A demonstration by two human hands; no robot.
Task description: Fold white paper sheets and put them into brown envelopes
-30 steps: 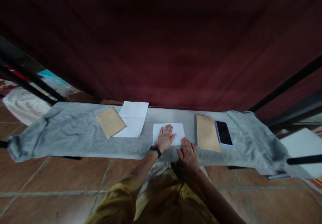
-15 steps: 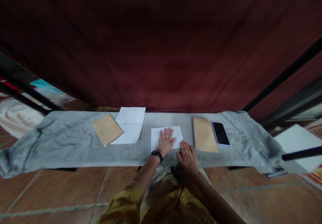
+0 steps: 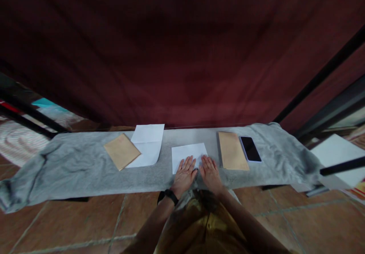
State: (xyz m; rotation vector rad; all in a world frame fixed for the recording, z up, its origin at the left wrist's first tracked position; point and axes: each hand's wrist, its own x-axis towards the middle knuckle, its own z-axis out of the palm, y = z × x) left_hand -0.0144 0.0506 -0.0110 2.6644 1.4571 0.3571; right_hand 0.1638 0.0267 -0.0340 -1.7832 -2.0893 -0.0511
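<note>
Red cloth: largest item, dark, fills the view beyond the counter.

Counter: long, draped in gray cloth, wrinkled toward both ends. The cloth shows between the central paper and the items on either side; only a narrow strip lies in front of the hands before the near edge.

Creased sheet: white, left of center; far edge overhangs the counter's far edge, near-left part under the left brown paper, which lies askew.

White paper: flat at center, well inside the far edge of the counter, under both hands. Far edge and left edge exposed; near edge partly covered.

Right brown paper: right of the right hand, apart from it.

Left hand: palm down across the near edge of the white paper. Fingers extended, slightly spread, thumb out; grips nothing.

Right hand: palm down, fingers extended, close together, thumb apart. Fingertips at the near-right edge of the white paper; nothing gripped.

Phone: dark screen up, just beside the right brown paper.

Black wristband: on left wrist.
</note>
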